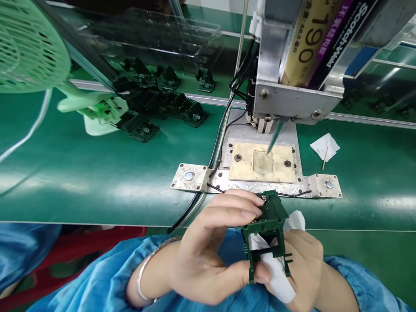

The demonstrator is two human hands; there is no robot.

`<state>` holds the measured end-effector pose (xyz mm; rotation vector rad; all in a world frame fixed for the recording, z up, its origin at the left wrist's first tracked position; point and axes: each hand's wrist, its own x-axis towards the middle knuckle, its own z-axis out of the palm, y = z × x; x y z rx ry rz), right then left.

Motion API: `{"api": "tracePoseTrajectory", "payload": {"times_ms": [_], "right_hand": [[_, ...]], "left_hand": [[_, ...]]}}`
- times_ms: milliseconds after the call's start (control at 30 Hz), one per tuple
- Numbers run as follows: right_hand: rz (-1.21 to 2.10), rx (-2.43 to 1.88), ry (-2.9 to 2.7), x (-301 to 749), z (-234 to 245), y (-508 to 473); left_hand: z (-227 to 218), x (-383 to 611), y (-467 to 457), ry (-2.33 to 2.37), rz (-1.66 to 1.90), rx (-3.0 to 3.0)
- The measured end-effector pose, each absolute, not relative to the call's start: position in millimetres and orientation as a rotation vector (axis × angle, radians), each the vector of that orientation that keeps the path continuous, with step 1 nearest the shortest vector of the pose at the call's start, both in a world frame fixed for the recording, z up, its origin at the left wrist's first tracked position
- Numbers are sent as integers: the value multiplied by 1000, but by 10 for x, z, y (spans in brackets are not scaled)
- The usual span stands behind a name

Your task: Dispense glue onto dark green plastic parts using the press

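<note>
My left hand (211,247) grips a dark green plastic housing (266,216) between thumb and fingers, in front of the bench edge. The housing has an open frame with prongs at its lower side. My right hand (303,264) is closed around a piece of white paper wipe (278,279) at the housing's right side. Part of the wipe shows inside the housing's opening, and another end sticks up above the right hand. The right fingertips are partly hidden behind the housing and the wipe.
A dispenser with a glue cartridge (312,47) and nozzle (275,136) stands over a cream fixture plate (240,171), flanked by two button boxes (190,177). Several dark housings (162,97) sit at back left beside a green fan (29,47). A wipe and stick (325,147) lie right.
</note>
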<state>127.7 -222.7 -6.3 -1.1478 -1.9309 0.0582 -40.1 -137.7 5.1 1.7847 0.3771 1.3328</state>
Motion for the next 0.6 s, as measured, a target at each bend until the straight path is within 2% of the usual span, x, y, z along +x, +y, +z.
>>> {"api": "tracePoseTrajectory", "payload": {"times_ms": [133,400,600], "right_hand": [[-7,-1206,-1946,1225,-20,-2151],[227,-1156,-1860,1264,-104,-2180],[221,-1202,-1792,1175,-111,-2065]], "left_hand": [[40,-364,-1402,386,1441,1826],[69,-300,-1389,402,1492,1887],[55,-295,-1439,521,1527,1841]]}}
